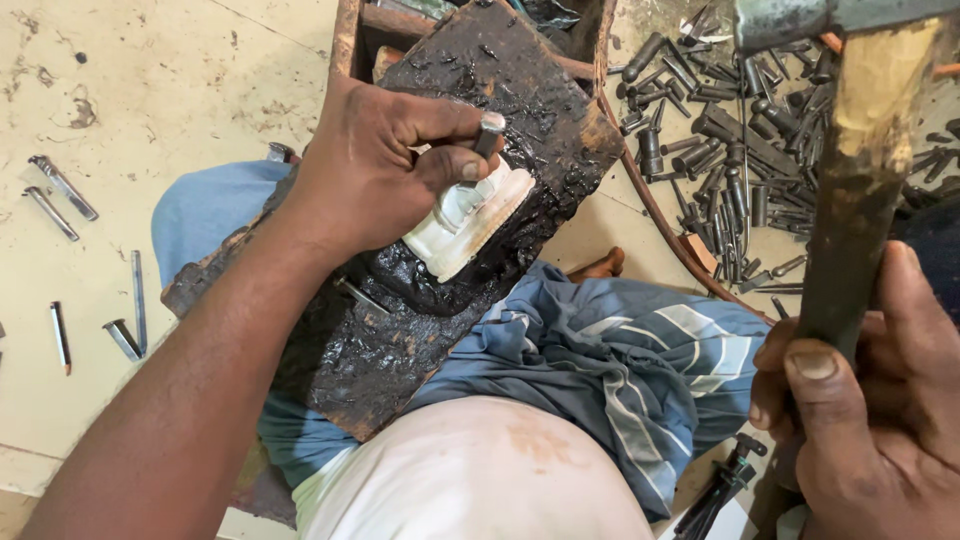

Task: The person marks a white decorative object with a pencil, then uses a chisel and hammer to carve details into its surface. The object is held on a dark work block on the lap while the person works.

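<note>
Gripping: left hand fingers closed around punch.
Punch axis: steeply tilted, tip down between fingertips onto white metal piece on black block.
Right hand: closed around hammer handle.

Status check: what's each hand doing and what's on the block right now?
Left hand pinching small steel punch onto pale silvery metal piece set in black pitch-coated wooden block. Right hand gripping raised wooden-handled hammer. Nothing between.

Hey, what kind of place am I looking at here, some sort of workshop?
Probably a metal chasing or hand-craft workshop, worked seated on the floor. A pile of dark steel punches lies on the pale floor, the left hand sets a punch on a pale metal piece bedded in a black pitch-coated block, and the right hand holds a wooden-handled hammer.
</note>
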